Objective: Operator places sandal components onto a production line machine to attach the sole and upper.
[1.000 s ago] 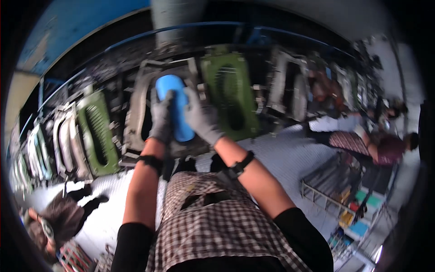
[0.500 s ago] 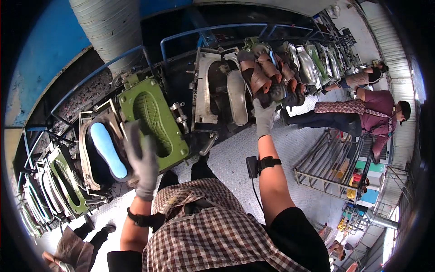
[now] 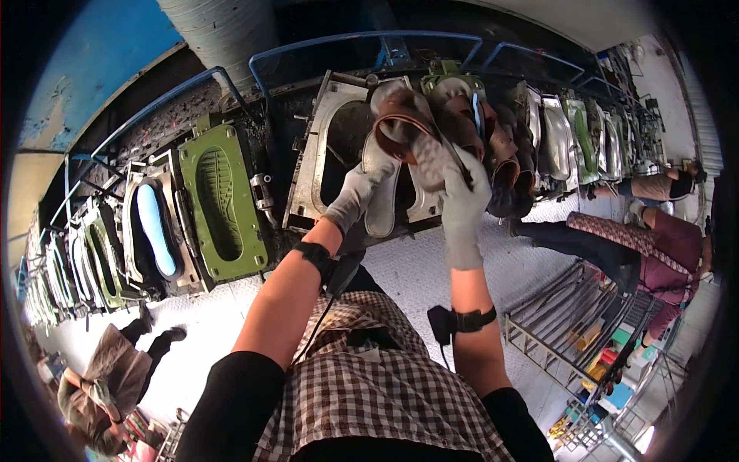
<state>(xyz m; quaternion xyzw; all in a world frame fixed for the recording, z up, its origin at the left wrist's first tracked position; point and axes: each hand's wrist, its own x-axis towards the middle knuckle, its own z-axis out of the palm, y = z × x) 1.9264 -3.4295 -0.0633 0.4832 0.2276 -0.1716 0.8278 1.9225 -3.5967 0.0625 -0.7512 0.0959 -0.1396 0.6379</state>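
Note:
A brown strapped sandal (image 3: 394,132), partly blurred, is raised above an open metal mould (image 3: 304,192). My right hand (image 3: 466,196), in a grey glove, is wrapped round its lower end. My left hand (image 3: 358,192), gloved too, has curled fingers beside the grey foot-shaped form (image 3: 380,212) of that mould, just below the sandal. What those fingers grip, if anything, is hidden. More brown sandals (image 3: 504,150) sit on the mould to the right.
To the left are a green sole mould (image 3: 219,200) and a mould with a light blue foot form (image 3: 156,231). Blue rails (image 3: 362,36) run behind the moulds. A co-worker (image 3: 662,262) stands right near a metal rack (image 3: 550,316); another person (image 3: 112,369) is lower left.
My left hand has swung right from beside the green mould to the open metal mould. My right hand has raised a brown sandal from the group and brought it left.

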